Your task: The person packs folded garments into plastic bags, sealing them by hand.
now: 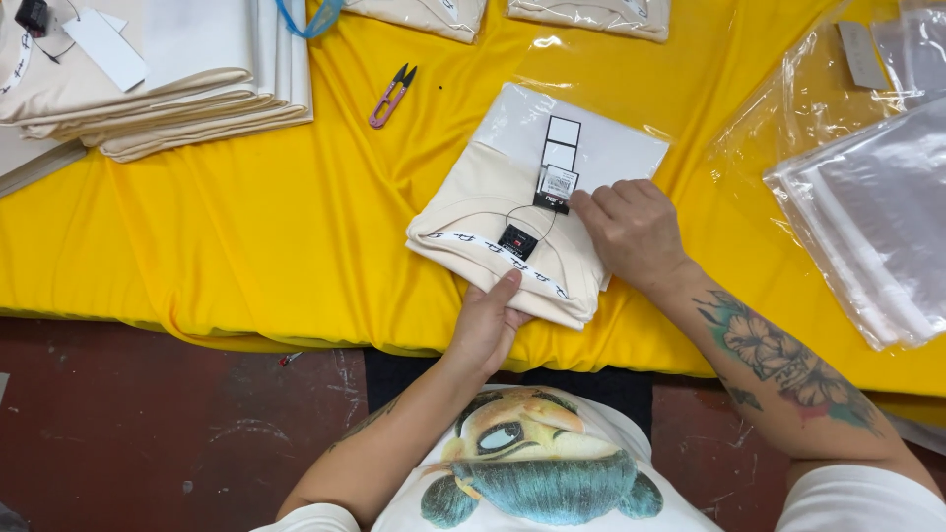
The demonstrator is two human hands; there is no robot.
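Left hand (485, 325) flat on folded cream garment (493, 222), pinning it; right hand (631, 229) apparently pinching hang tag (557, 184), keeping it centred.

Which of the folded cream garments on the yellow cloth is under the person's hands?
The folded garment at the centre, with hang tags on top; both hands touch it. The other garments lie untouched along the far edge.

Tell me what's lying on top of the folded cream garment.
On the folded cream garment lie a white card, a hang tag on black string, and both hands: left hand, right hand. Beneath the hands is hidden.
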